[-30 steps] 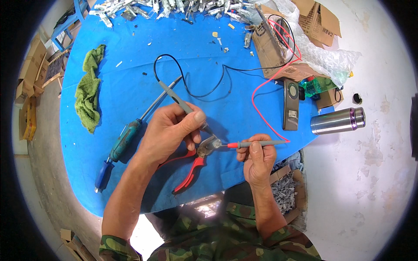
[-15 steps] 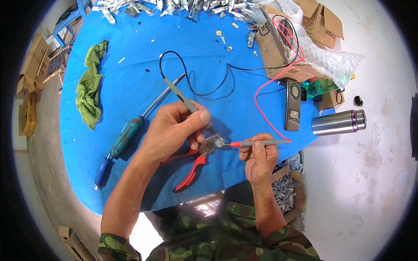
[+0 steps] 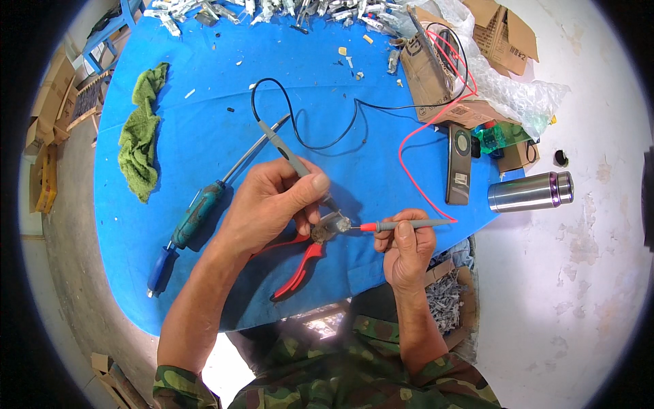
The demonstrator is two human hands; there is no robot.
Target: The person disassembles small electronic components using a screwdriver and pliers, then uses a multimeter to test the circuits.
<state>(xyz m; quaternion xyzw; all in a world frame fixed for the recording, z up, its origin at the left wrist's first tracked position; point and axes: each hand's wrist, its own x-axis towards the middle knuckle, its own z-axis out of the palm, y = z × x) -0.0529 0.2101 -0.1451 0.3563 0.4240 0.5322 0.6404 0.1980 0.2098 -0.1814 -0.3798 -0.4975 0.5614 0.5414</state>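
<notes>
My left hand [image 3: 262, 208] is closed on a grey test probe [image 3: 286, 155] with a black lead, its tip slanting down to the right. Below that tip sits a small whitish part [image 3: 343, 223], too small to name, at the jaws of red-handled pliers [image 3: 297, 276] lying on the blue cloth. My right hand [image 3: 407, 255] pinches a red-and-grey test probe [image 3: 432, 223] with a red lead. The metal tip of this second probe points left and reaches the whitish part. Whether the left probe's tip touches it, I cannot tell. My left fingers partly hide the pliers.
Left of my arm lie a screwdriver [image 3: 197, 215] with a teal handle, a blue-handled tool [image 3: 162, 270] and a green cloth [image 3: 142, 136]. To the right are a cardboard box [image 3: 426, 75], a dark rectangular device [image 3: 458, 163] and a steel flask [image 3: 524, 193]. Several small parts [image 3: 272, 10] lie heaped along the far edge.
</notes>
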